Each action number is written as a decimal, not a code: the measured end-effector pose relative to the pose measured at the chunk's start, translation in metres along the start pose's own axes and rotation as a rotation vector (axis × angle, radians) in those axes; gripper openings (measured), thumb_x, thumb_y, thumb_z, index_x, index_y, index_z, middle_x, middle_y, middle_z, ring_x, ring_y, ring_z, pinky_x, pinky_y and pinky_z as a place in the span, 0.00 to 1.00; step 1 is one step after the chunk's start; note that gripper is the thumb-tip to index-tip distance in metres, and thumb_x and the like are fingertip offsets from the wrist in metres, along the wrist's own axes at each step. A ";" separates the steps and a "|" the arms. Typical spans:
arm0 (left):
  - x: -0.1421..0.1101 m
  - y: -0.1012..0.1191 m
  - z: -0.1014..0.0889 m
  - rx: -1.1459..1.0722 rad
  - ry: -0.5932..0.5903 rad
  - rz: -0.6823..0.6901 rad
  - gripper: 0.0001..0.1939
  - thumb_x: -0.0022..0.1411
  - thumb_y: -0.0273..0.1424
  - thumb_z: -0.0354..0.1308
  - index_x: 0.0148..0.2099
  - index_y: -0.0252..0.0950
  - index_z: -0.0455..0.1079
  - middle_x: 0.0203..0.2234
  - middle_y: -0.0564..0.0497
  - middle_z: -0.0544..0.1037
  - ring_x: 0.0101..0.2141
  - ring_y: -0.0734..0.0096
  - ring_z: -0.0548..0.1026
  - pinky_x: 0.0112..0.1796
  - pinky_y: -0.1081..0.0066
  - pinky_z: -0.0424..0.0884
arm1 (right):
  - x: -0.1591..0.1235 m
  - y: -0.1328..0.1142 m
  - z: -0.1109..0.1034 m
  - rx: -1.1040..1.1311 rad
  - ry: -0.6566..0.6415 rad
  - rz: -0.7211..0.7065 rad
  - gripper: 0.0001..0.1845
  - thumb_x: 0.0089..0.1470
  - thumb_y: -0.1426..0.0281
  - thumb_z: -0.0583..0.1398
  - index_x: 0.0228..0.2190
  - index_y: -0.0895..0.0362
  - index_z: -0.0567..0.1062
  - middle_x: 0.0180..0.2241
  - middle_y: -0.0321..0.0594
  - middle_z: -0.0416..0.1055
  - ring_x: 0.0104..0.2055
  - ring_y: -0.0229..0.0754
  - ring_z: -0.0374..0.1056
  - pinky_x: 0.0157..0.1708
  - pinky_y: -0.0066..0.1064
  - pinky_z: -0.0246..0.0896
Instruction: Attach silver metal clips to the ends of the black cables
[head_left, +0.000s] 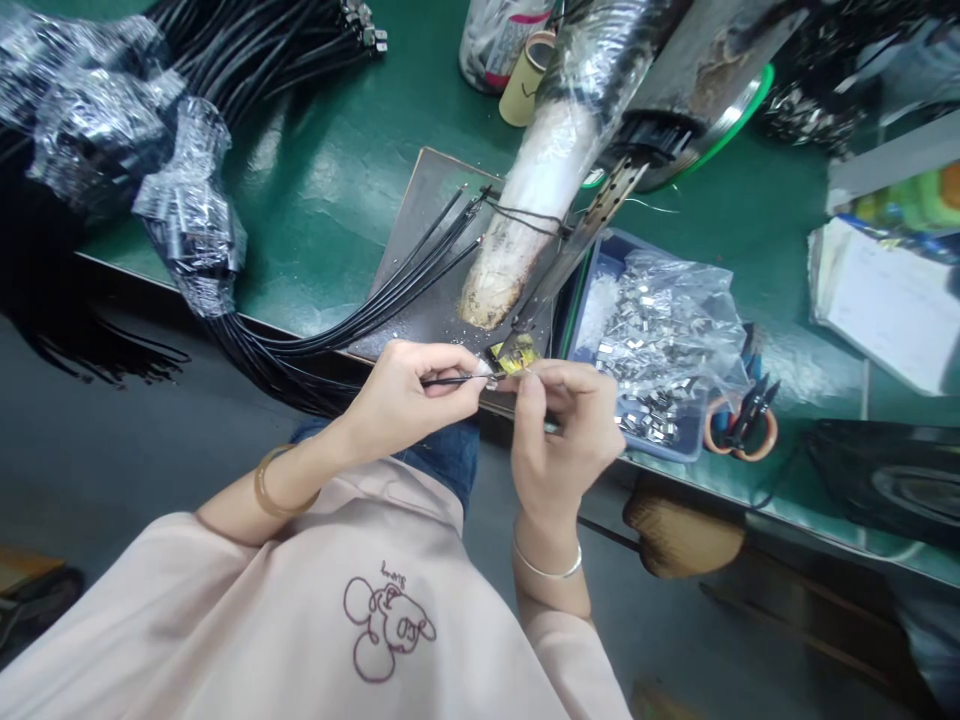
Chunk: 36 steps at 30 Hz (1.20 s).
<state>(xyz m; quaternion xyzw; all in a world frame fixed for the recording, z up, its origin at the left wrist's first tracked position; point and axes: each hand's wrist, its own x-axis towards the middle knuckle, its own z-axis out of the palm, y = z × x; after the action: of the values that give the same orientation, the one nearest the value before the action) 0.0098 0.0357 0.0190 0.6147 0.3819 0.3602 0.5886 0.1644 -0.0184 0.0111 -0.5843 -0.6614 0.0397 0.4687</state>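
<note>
My left hand (424,395) is closed in a pinch on a black cable (446,380), with the cable end pointing right. A small metal connector (492,382) sits at that end, between the two hands. Close beside it, my right hand (562,420) has thumb and forefinger pressed together; what they pinch is too small to make out. Just beyond the fingertips lies a yellow, darkly stained pad (517,352). Above the pad slants a soldering iron (577,245) with a perforated metal sleeve, tied with dark wire to a white wrapped tube (525,200).
Several black cables (360,318) lie across a grey board (420,210). Wrapped cable bundles (191,220) rest at left. On the right stand a blue bin (679,440) of metal connectors, orange-handled scissors (766,440) and white paper (892,300). A jar (499,45) stands at the back.
</note>
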 end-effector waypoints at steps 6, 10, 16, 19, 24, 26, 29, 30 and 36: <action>0.006 -0.001 0.005 -0.085 0.048 0.004 0.07 0.57 0.28 0.58 0.31 0.32 0.76 0.19 0.57 0.67 0.19 0.83 0.54 0.20 0.78 0.53 | -0.003 0.000 0.006 -0.059 0.096 -0.115 0.10 0.55 0.79 0.65 0.35 0.54 0.73 0.37 0.36 0.80 0.39 0.38 0.78 0.38 0.29 0.75; 0.009 -0.001 0.006 -0.070 0.078 0.007 0.06 0.56 0.29 0.59 0.29 0.32 0.74 0.17 0.59 0.62 0.19 0.83 0.54 0.20 0.79 0.53 | 0.000 -0.002 0.010 -0.142 0.142 -0.176 0.10 0.55 0.80 0.65 0.34 0.54 0.74 0.36 0.36 0.81 0.37 0.38 0.79 0.39 0.30 0.74; 0.010 -0.001 0.006 -0.040 0.086 0.022 0.07 0.58 0.29 0.59 0.30 0.32 0.74 0.17 0.59 0.61 0.19 0.83 0.54 0.19 0.79 0.52 | 0.004 -0.002 0.011 -0.128 0.147 -0.142 0.09 0.54 0.80 0.66 0.33 0.54 0.74 0.35 0.36 0.81 0.37 0.38 0.79 0.40 0.30 0.74; 0.010 0.002 0.005 -0.038 0.068 0.032 0.07 0.58 0.29 0.58 0.30 0.32 0.73 0.17 0.58 0.62 0.19 0.83 0.53 0.19 0.79 0.52 | 0.005 -0.005 0.010 -0.133 0.159 -0.143 0.10 0.54 0.80 0.67 0.33 0.54 0.75 0.34 0.36 0.81 0.37 0.38 0.79 0.40 0.30 0.75; 0.010 0.005 0.002 -0.068 0.026 -0.008 0.06 0.58 0.29 0.58 0.30 0.32 0.72 0.17 0.60 0.59 0.19 0.84 0.52 0.19 0.79 0.50 | 0.001 -0.008 0.007 -0.190 0.132 -0.158 0.09 0.54 0.78 0.67 0.32 0.53 0.74 0.36 0.37 0.81 0.36 0.39 0.79 0.39 0.30 0.77; 0.010 0.005 0.000 -0.096 -0.006 -0.050 0.06 0.58 0.28 0.58 0.30 0.31 0.72 0.16 0.60 0.57 0.19 0.83 0.51 0.19 0.79 0.50 | -0.001 -0.008 0.007 -0.194 0.118 -0.186 0.09 0.55 0.78 0.66 0.31 0.54 0.72 0.37 0.38 0.82 0.36 0.38 0.80 0.37 0.29 0.77; 0.010 0.005 0.000 -0.108 -0.035 -0.100 0.06 0.58 0.28 0.58 0.30 0.31 0.72 0.16 0.61 0.55 0.19 0.83 0.51 0.20 0.78 0.50 | -0.004 -0.005 0.006 -0.179 0.094 -0.211 0.09 0.55 0.79 0.66 0.32 0.54 0.72 0.37 0.39 0.82 0.36 0.38 0.80 0.37 0.27 0.76; 0.009 0.005 0.000 -0.107 -0.041 -0.107 0.06 0.58 0.29 0.58 0.30 0.31 0.71 0.16 0.61 0.55 0.19 0.83 0.51 0.20 0.78 0.50 | -0.004 -0.004 0.006 -0.170 0.095 -0.211 0.09 0.55 0.79 0.66 0.33 0.54 0.72 0.37 0.39 0.82 0.37 0.38 0.80 0.38 0.27 0.76; 0.006 0.008 -0.002 -0.105 -0.092 -0.110 0.06 0.57 0.28 0.59 0.29 0.31 0.71 0.16 0.60 0.55 0.19 0.83 0.52 0.21 0.78 0.49 | -0.002 -0.003 0.000 -0.092 0.013 -0.108 0.10 0.58 0.79 0.64 0.38 0.54 0.72 0.35 0.36 0.81 0.37 0.37 0.79 0.37 0.27 0.75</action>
<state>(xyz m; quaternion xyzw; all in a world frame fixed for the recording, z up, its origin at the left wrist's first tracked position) 0.0110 0.0423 0.0267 0.5769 0.3683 0.3186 0.6558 0.1620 -0.0204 0.0115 -0.5690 -0.6900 -0.0196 0.4470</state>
